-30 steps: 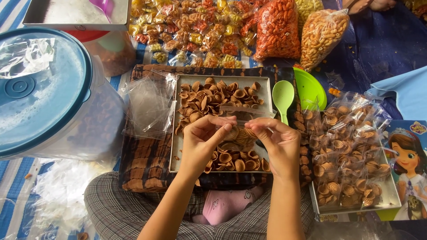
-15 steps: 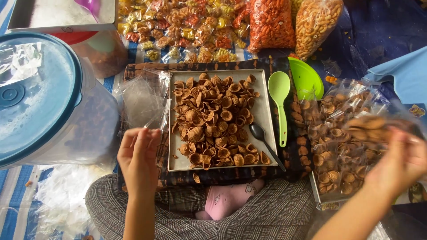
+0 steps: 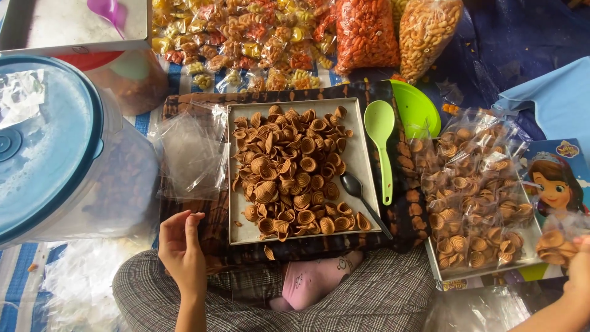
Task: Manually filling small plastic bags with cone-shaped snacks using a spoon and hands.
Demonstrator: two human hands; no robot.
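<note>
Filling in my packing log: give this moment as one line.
left hand: empty, open, beside tray of snack shells | right hand: holding filled bag at box of bags

left hand [image 3: 181,246] loosely curled, right hand [image 3: 581,270] reaching outward

A blue striped mat [image 3: 18,289] covers the floor. Beyond the left fingers [image 3: 190,218] lie a patterned board [image 3: 209,237] bearing a snack tray [image 3: 239,230], a lidded tub [image 3: 55,141], and bagged snacks [image 3: 369,34].

Your right hand [image 3: 581,280] is cut off at the frame's right edge w/ a blurred snack bag [image 3: 556,243]; grip can't be read.
</note>
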